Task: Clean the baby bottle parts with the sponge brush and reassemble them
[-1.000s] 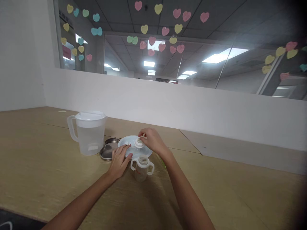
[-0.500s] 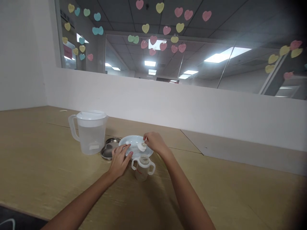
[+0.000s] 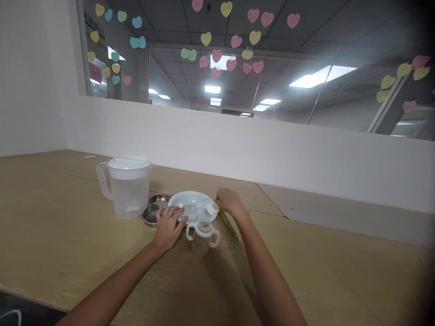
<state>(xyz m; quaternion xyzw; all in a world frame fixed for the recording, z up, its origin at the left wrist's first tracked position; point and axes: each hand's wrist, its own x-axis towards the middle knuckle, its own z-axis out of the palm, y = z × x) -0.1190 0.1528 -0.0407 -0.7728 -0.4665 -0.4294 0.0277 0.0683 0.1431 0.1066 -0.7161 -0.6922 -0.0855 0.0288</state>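
A white oval dish (image 3: 180, 195) lies ahead of me. My left hand (image 3: 168, 226) rests on its near left rim, fingers apart, fingertips against a small white round piece (image 3: 180, 206). My right hand (image 3: 230, 200) is closed at the dish's right edge, on a baby bottle nipple with a white collar (image 3: 212, 208); its fingertips are mostly hidden. A thin line, perhaps a straw, runs across the dish between both hands. In front of the dish stands an open baby bottle (image 3: 201, 244) with two white handles, upright. A clear flat shape lies in the dish.
A lidded clear pitcher (image 3: 131, 194) stands at the left. Beside the dish is a metal kidney tray (image 3: 149, 217). A long yellow-green object (image 3: 230, 225) lies under my right wrist. The white wall (image 3: 204, 145) rises behind the wooden table (image 3: 322, 271).
My right hand has moved right with the nipple, from over the dish to its right edge. More of the yellow-green object now shows. My left hand stays nearly still.
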